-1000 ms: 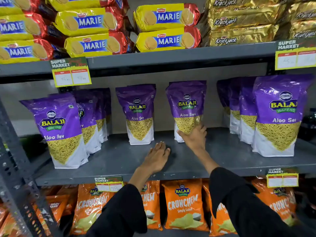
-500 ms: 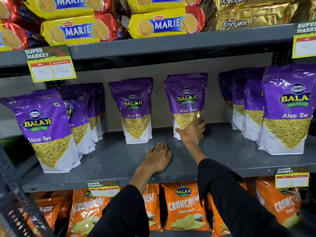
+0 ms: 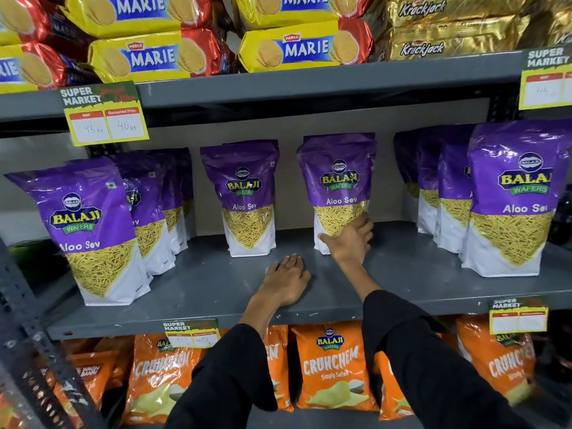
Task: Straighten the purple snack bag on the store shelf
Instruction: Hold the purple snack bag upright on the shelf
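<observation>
A purple Balaji Aloo Sev snack bag point(image 3: 339, 178) stands upright near the back of the grey middle shelf point(image 3: 201, 283), right of centre. My right hand point(image 3: 351, 239) grips its lower front, thumb on the left side and fingers around the right edge, covering the bag's bottom. My left hand point(image 3: 286, 280) lies flat, palm down, on the bare shelf in front, holding nothing. A second identical bag point(image 3: 244, 193) stands alone to the left of the held one.
Rows of the same purple bags fill the shelf's left end point(image 3: 89, 230) and right end point(image 3: 510, 196). Marie biscuit packs point(image 3: 303, 46) and Krackjack packs lie on the shelf above. Orange Crunchem bags point(image 3: 332, 366) stand below. Price tags point(image 3: 105, 116) hang off the shelf edges.
My right hand has shifted from the bag's front to wrap round its lower right edge, and the bag now stands a little straighter. My left hand stays flat on the shelf.
</observation>
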